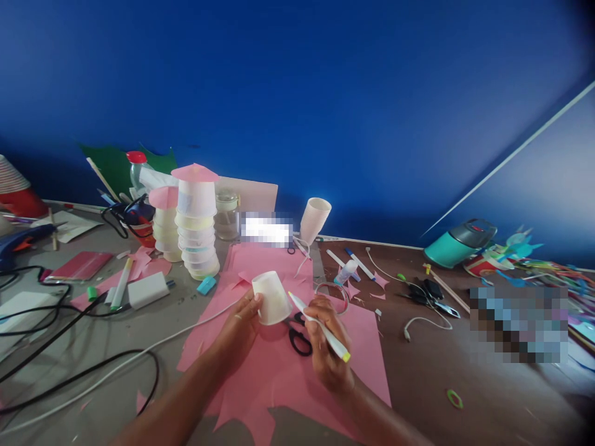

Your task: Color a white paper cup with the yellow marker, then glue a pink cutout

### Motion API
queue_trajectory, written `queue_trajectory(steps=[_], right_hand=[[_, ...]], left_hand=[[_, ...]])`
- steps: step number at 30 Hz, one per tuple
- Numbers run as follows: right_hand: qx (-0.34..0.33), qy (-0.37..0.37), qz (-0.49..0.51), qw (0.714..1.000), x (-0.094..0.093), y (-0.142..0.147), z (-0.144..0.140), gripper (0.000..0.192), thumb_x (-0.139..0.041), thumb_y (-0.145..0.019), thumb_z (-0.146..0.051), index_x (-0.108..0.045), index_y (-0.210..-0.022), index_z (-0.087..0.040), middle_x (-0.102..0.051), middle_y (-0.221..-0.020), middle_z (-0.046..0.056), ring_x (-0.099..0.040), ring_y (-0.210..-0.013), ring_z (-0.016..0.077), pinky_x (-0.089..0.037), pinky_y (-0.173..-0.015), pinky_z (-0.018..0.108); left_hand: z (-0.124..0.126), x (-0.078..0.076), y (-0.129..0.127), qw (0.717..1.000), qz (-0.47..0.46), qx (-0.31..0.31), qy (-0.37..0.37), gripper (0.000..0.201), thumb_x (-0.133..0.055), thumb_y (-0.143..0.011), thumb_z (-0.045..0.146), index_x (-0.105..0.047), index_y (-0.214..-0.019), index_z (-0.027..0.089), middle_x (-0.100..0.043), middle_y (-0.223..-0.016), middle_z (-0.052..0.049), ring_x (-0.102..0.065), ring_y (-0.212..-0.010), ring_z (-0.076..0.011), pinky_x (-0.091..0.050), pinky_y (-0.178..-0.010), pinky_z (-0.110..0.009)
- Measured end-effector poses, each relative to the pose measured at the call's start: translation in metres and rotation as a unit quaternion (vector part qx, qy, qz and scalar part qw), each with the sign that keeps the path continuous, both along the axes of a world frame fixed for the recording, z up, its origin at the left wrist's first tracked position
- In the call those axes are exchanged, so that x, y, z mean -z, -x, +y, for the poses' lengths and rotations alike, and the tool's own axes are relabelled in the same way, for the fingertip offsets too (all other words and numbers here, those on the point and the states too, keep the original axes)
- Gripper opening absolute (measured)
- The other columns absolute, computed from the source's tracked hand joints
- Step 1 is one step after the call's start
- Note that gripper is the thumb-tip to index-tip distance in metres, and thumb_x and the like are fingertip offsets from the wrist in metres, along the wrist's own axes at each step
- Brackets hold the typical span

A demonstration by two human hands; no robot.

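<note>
Around my hands: pink paper (279, 371) underneath, black scissors (300, 337) between my wrists, stacked cups (198, 229) at eleven o'clock. My left hand (242, 325) grips an upturned paper cup (272, 298). At three o'clock of it, my right hand (325, 347) pinches a marker (318, 326), tip touching the cup.

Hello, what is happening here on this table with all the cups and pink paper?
A person is working at a cluttered craft table. The left hand holds a white paper cup upside down over a sheet of pink paper. The right hand grips a white marker with a yellow end, its tip pointed at the side of the cup. Black scissors lie on the pink paper just beneath the hands. Behind, two stacks of cups with pink paper tops stand upright, and pink scraps are scattered around.
</note>
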State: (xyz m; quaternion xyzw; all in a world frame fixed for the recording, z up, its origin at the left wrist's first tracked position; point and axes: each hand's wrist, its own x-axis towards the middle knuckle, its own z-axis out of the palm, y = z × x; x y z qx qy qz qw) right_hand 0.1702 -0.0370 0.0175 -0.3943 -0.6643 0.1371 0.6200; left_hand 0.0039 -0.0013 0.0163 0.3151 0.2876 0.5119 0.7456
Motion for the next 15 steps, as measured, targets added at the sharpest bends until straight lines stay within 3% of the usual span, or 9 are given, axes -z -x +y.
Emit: queue_trajectory(steps=[3,7,15], right_hand=[[-0.002,0.026,0.005,1.0,0.0035,-0.0021,0.0035,0.015,-0.047,-0.099,-0.022,-0.062,-0.102,-0.025,-0.06,-0.085,0.004,-0.058,-0.085,0.0218,-0.048,-0.081,0.042],[-0.01,0.005,-0.003,1.0,0.0019,-0.0022,0.006,0.016,-0.048,-0.097,-0.018,-0.062,-0.101,-0.025,-0.06,-0.082,0.002,-0.057,-0.084,0.0212,-0.048,-0.08,0.041],[-0.006,-0.006,-0.025,1.0,-0.004,-0.002,0.0055,0.017,-0.047,-0.095,-0.015,-0.061,-0.097,-0.024,-0.06,-0.081,0.002,-0.059,-0.081,0.0207,-0.047,-0.078,0.04]], left_hand=[[0.0001,0.0005,-0.0003,1.0,0.013,0.004,-0.002,0.038,-0.068,-0.087,0.044,-0.07,-0.114,0.017,-0.077,-0.105,-0.01,-0.066,-0.109,-0.0321,-0.049,-0.09,-0.039],[-0.0002,0.0004,-0.0006,1.0,0.016,-0.002,-0.009,0.04,-0.07,-0.086,0.044,-0.07,-0.115,0.016,-0.076,-0.11,-0.011,-0.066,-0.11,-0.0309,-0.049,-0.091,-0.037],[-0.0002,-0.0016,-0.0001,1.0,0.011,-0.009,0.012,0.035,-0.07,-0.087,0.04,-0.071,-0.112,0.016,-0.078,-0.102,-0.009,-0.068,-0.106,-0.0303,-0.048,-0.094,-0.038]])
